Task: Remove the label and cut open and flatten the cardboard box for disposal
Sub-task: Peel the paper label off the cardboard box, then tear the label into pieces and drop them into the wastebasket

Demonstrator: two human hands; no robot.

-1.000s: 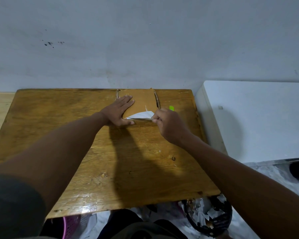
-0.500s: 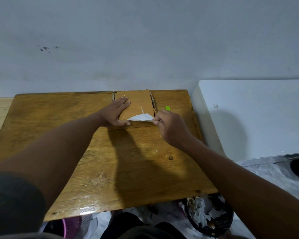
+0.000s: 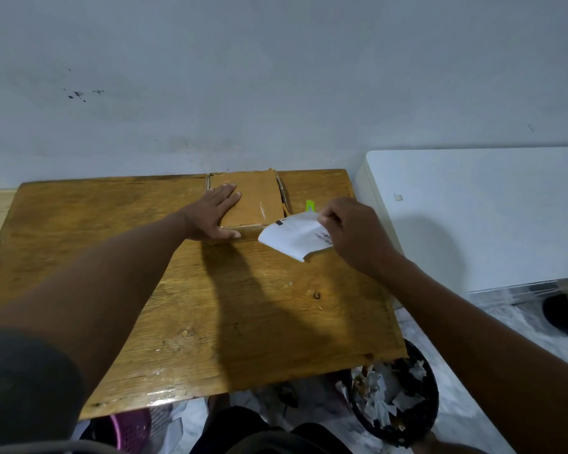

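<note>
We take the cardboard box point(image 3: 248, 203) as our landmark: it lies low at the far edge of the wooden surface point(image 3: 191, 290), against the wall. Our left hand point(image 3: 215, 213) rests flat on the box's near left part, fingers straight and pointing away from us, pressing it down. Our right hand point(image 3: 351, 234) is just right of the box and a little nearer to us, its grip pinching the white label point(image 3: 294, 239) at the label's right edge. The label looks free of the box, hanging curled over the box's near right corner, its long axis running roughly left to right. Small dark print and a black bar show on it, but we cannot read any of it. A pale streak on the box top may be residue.

A bright green object point(image 3: 310, 205), perhaps a cutter, lies right of the box, just beyond our right hand, so that hand is the nearer one. A dark bin point(image 3: 417, 417) holding paper scraps sits on the floor, well nearer to us than the box and to its right. We judge dropping the label there comes next.
</note>
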